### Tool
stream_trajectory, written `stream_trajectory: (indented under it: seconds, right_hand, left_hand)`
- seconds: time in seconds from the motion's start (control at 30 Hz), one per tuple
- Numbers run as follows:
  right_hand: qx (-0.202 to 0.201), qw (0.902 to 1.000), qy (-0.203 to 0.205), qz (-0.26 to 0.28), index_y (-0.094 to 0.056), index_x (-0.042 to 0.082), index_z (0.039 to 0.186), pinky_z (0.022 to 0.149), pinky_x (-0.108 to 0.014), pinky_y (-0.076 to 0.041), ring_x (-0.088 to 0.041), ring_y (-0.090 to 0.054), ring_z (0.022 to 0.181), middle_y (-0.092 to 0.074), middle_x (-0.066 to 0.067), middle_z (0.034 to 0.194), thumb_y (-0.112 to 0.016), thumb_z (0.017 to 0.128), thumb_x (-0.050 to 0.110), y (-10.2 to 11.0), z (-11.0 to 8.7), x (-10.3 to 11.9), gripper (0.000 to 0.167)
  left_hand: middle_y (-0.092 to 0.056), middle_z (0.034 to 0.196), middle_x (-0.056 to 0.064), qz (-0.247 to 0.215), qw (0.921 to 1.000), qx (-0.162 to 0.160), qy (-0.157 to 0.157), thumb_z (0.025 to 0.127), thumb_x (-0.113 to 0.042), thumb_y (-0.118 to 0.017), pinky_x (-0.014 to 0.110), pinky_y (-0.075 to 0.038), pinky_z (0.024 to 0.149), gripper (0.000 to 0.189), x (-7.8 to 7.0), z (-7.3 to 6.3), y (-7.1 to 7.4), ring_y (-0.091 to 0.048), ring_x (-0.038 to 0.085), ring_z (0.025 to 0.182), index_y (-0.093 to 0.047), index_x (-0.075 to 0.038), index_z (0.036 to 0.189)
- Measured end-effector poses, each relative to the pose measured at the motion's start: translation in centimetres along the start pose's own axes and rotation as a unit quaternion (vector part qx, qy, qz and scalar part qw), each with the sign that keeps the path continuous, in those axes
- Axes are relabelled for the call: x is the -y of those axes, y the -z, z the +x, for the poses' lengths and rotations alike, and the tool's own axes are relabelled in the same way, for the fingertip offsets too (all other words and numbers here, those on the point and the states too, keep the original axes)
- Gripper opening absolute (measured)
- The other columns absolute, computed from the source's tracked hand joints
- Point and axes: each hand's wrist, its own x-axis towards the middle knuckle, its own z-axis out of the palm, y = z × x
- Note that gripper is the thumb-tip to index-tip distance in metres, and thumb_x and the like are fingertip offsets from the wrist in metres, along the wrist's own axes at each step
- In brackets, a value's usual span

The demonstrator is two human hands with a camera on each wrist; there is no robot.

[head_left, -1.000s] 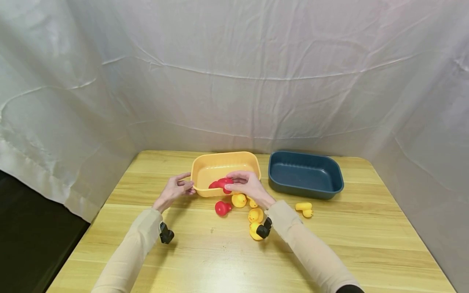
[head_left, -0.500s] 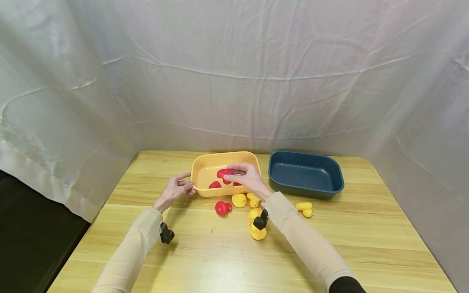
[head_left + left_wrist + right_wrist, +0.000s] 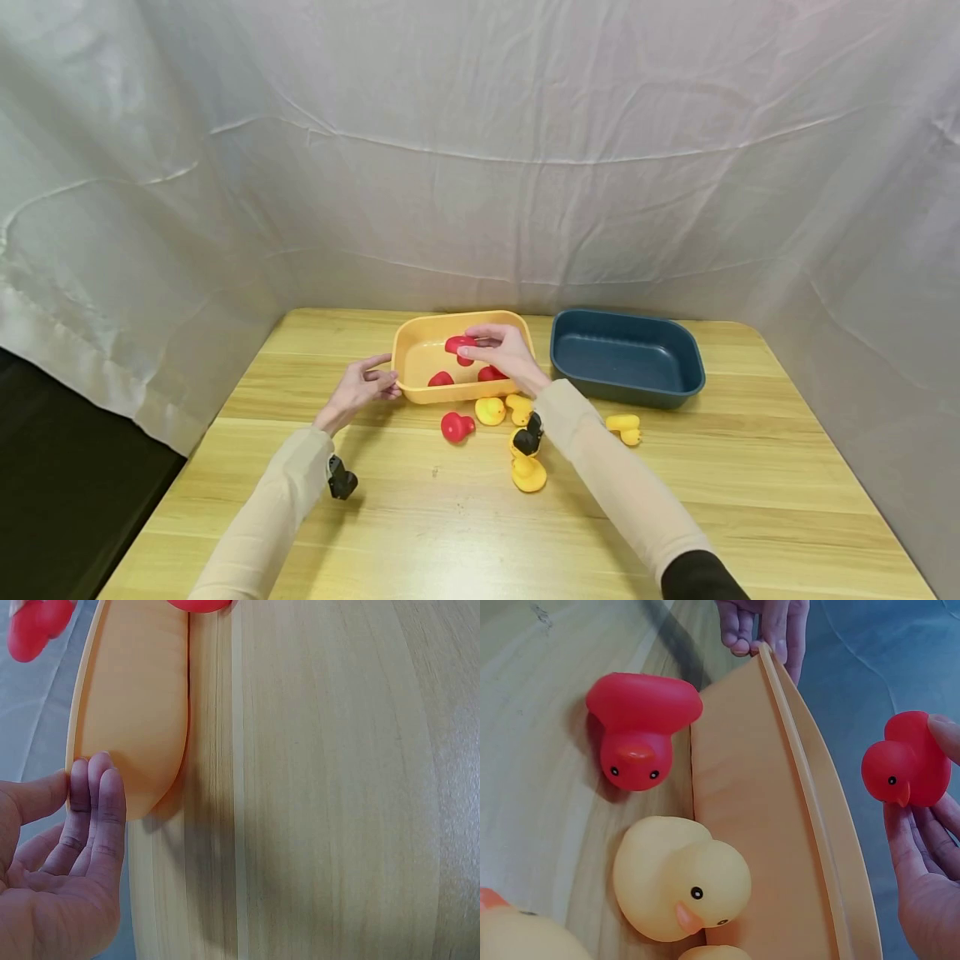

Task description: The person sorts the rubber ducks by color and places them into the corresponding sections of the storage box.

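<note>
My left hand [image 3: 360,392] pinches the left end of a yellow-orange plastic bin [image 3: 427,395], thumb and fingers on either side of its rim in the left wrist view. Above the bin, my right hand [image 3: 506,354] holds a red rubber duck [image 3: 911,761] between thumb and fingers. Inside lie two more red ducks, one at the left [image 3: 441,379] and one at the right [image 3: 491,373], partly hidden by the front wall. Another red duck [image 3: 457,427] lies tipped over on the table in front of the bin.
Several yellow rubber ducks [image 3: 490,411] lie close before the bin and under my right forearm. A dark blue bin [image 3: 626,393] stands to the right, with a pair of small yellow ducks [image 3: 622,425] in front of it. White cloth [image 3: 480,208] hangs behind the wooden table.
My right hand has risen and moved back over the bin with the red duck, bringing the red duck at the bin's right into view. My left hand stays at the rim.
</note>
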Motion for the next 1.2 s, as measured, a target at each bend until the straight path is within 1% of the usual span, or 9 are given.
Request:
stream_trajectory:
  seconds: [0.13, 0.23, 0.37, 0.57, 0.6, 0.8, 0.9, 1.07, 1.2]
  right_hand:
    - [-0.006, 0.9998, -0.012, -0.012, -0.068, 0.001, 0.126, 0.098, -0.030, -0.058, -0.026, -0.067, 0.113, -0.069, -0.018, 0.128, -0.078, 0.088, 0.015, -0.1, 0.4, 0.0, 0.042]
    - [-0.007, 0.9998, -0.014, -0.015, -0.068, 0.002, 0.126, 0.103, -0.034, -0.056, -0.028, -0.066, 0.114, -0.069, -0.017, 0.127, -0.079, 0.088, 0.016, -0.1, 0.8, 0.0, 0.042]
    - [-0.006, 0.9997, -0.015, -0.019, -0.069, 0.003, 0.125, 0.104, -0.036, -0.055, -0.028, -0.066, 0.113, -0.070, -0.016, 0.127, -0.080, 0.087, 0.017, -0.2, 1.3, 0.0, 0.041]
    - [-0.003, 0.9994, -0.026, -0.022, -0.068, 0.003, 0.126, 0.107, -0.040, -0.053, -0.030, -0.066, 0.113, -0.069, -0.016, 0.128, -0.080, 0.086, 0.018, -0.3, 2.0, -0.1, 0.044]
    - [-0.003, 0.9994, -0.028, -0.021, -0.068, 0.003, 0.126, 0.107, -0.041, -0.053, -0.030, -0.066, 0.113, -0.069, -0.017, 0.128, -0.080, 0.087, 0.018, -0.4, 2.1, -0.2, 0.044]
    - [-0.012, 0.9990, -0.035, -0.027, -0.069, 0.002, 0.124, 0.108, -0.041, -0.053, -0.031, -0.065, 0.113, -0.068, -0.018, 0.128, -0.080, 0.087, 0.018, -0.5, 2.8, -0.5, 0.042]
    - [-0.015, 0.9987, -0.033, -0.036, -0.069, 0.001, 0.124, 0.107, -0.041, -0.054, -0.032, -0.065, 0.113, -0.069, -0.019, 0.127, -0.081, 0.086, 0.017, -0.6, 3.2, -0.7, 0.043]
    - [-0.019, 0.9980, -0.032, -0.051, -0.069, 0.000, 0.124, 0.106, -0.040, -0.054, -0.033, -0.065, 0.113, -0.069, -0.019, 0.127, -0.080, 0.087, 0.017, -0.8, 3.8, -1.0, 0.043]
    - [-0.024, 0.9974, -0.032, -0.059, -0.069, -0.001, 0.123, 0.106, -0.039, -0.054, -0.033, -0.065, 0.112, -0.069, -0.020, 0.126, -0.081, 0.086, 0.017, -1.1, 4.2, -1.2, 0.043]
  left_hand:
    - [-0.073, 0.093, 0.009, 0.001, 1.0000, 0.000, 0.000, 0.100, 0.001, -0.056, 0.034, -0.064, 0.084, 0.060, 0.0, 0.0, 0.1, -0.071, 0.008, 0.075, -0.028, 0.013, 0.152]
    - [-0.073, 0.097, 0.016, 0.003, 1.0000, 0.001, -0.002, 0.100, 0.000, -0.055, 0.033, -0.064, 0.083, 0.060, 0.0, 0.0, 0.1, -0.071, 0.008, 0.075, -0.027, 0.014, 0.152]
    - [-0.072, 0.103, 0.023, 0.004, 1.0000, 0.001, -0.003, 0.101, 0.000, -0.055, 0.032, -0.064, 0.082, 0.060, 0.0, 0.1, 0.0, -0.071, 0.008, 0.075, -0.027, 0.015, 0.151]
    - [-0.073, 0.097, 0.014, 0.002, 1.0000, -0.001, 0.004, 0.100, 0.000, -0.056, 0.037, -0.064, 0.085, 0.060, -0.1, 0.0, -0.1, -0.072, 0.011, 0.077, -0.028, 0.013, 0.152]
    - [-0.073, 0.097, 0.015, 0.003, 1.0000, 0.000, 0.002, 0.100, 0.000, -0.056, 0.038, -0.064, 0.085, 0.060, -0.1, 0.0, -0.1, -0.072, 0.011, 0.077, -0.027, 0.014, 0.151]
    - [-0.070, 0.107, 0.028, 0.007, 1.0000, -0.002, 0.002, 0.100, 0.000, -0.055, 0.041, -0.063, 0.088, 0.060, -0.1, 0.0, 0.0, -0.071, 0.010, 0.076, -0.028, 0.013, 0.152]
    - [-0.068, 0.110, 0.032, 0.006, 1.0000, -0.003, 0.003, 0.100, 0.001, -0.055, 0.040, -0.063, 0.088, 0.060, 0.0, 0.1, 0.1, -0.071, 0.009, 0.075, -0.027, 0.013, 0.152]
    - [-0.068, 0.111, 0.034, 0.004, 1.0000, -0.002, 0.001, 0.100, 0.002, -0.054, 0.041, -0.063, 0.088, 0.059, 0.0, 0.1, 0.1, -0.072, 0.010, 0.076, -0.027, 0.013, 0.152]
    - [-0.071, 0.107, 0.029, 0.006, 1.0000, -0.002, -0.002, 0.100, 0.002, -0.054, 0.043, -0.063, 0.089, 0.059, 0.0, 0.0, 0.1, -0.072, 0.011, 0.077, -0.028, 0.013, 0.152]
